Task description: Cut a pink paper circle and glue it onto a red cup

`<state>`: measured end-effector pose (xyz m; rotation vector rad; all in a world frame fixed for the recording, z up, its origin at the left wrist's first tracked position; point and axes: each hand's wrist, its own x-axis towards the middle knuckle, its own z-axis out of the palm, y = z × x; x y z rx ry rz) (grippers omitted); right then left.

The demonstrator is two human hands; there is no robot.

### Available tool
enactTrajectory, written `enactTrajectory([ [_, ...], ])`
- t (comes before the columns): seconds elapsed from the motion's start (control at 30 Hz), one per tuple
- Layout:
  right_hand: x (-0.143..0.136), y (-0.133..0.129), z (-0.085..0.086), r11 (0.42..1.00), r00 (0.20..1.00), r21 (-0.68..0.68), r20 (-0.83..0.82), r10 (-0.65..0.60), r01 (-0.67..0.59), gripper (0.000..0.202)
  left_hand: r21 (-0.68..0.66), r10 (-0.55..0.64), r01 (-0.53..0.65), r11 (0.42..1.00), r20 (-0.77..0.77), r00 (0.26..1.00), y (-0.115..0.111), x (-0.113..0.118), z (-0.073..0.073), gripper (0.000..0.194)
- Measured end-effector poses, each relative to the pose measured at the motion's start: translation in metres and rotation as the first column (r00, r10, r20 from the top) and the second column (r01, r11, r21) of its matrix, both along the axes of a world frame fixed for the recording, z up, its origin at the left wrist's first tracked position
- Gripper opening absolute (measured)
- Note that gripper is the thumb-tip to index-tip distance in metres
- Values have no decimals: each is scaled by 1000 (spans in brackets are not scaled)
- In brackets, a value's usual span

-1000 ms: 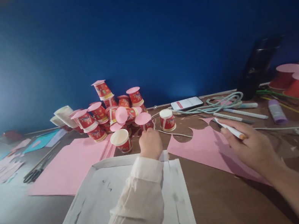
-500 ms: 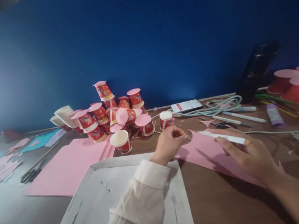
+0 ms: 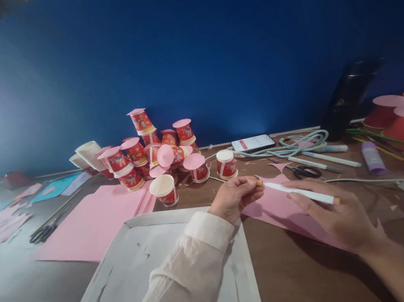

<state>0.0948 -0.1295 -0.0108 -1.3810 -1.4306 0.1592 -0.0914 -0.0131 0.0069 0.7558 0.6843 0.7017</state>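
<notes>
At a brown tabletop [image 3: 291, 281] against a blue wall [image 3: 207, 46], the left hand [image 3: 235, 199] pinches a small orange cap [image 3: 259, 182]; the right hand [image 3: 340, 215] grips a white marker [image 3: 307, 195].

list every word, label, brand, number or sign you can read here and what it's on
No text is clear enough to quote.
Phone: screen text too small.
Red containers at right: gold marks, too blurred.
Small red cups: any lettering too small.
Purple tube: label unreadable.
White pen: no lettering discernible.
</notes>
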Motion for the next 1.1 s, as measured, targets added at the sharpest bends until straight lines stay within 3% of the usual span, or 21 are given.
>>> enactTrajectory([
  [0.13, -1, 0, 3, 999, 998, -36, -62, 5, -7, 23, 13, -71, 71, 997, -19, 997, -1, 0, -2, 14],
  [0.27, 0, 1, 7, 986, 976, -157, -217, 21, -56, 35, 59, -115, 117, 991, -40, 993, 0, -1, -2, 21],
  [0.4, 2, 4, 4, 966, 932, -223, -358, 47, -134, 46, 120, -145, 150, 981, -54, 988, 3, -2, -2, 37],
  [0.6, 5, 6, -5, 954, 885, -240, -463, 49, -179, 46, 180, -145, 146, 973, -16, 989, 2, -2, 0, 60],
  [0.7, 7, 9, -8, 945, 860, -253, -507, 54, -209, 44, 226, -133, 140, 964, -43, 990, -2, 0, 5, 56],
  [0.8, 5, 15, -9, 948, 785, -206, -616, 66, -242, 44, 358, -61, 130, 925, -198, 978, -1, -2, 15, 43],
  [0.87, 1, 19, -8, 964, 714, -163, -699, 38, -210, 48, 538, 126, 92, 838, -355, 927, 5, -11, 26, 43],
  [0.93, -2, 21, -6, 972, 676, -164, -737, -7, -168, 51, 780, 458, 50, 624, -416, 786, 17, -30, 39, 54],
  [1.0, -2, 22, -4, 973, 674, -183, -737, -43, -138, 51, 911, 749, 127, 393, -397, 530, 34, -54, 55, 54],
  [1.03, -2, 22, -4, 974, 675, -187, -736, -52, -129, 52, 928, 840, 209, 309, -369, 399, 44, -67, 62, 53],
  [1.1, -1, 22, -3, 973, 670, -190, -740, -54, -132, 51, 870, 913, 413, 270, -367, 177, 65, -89, 75, 66],
])
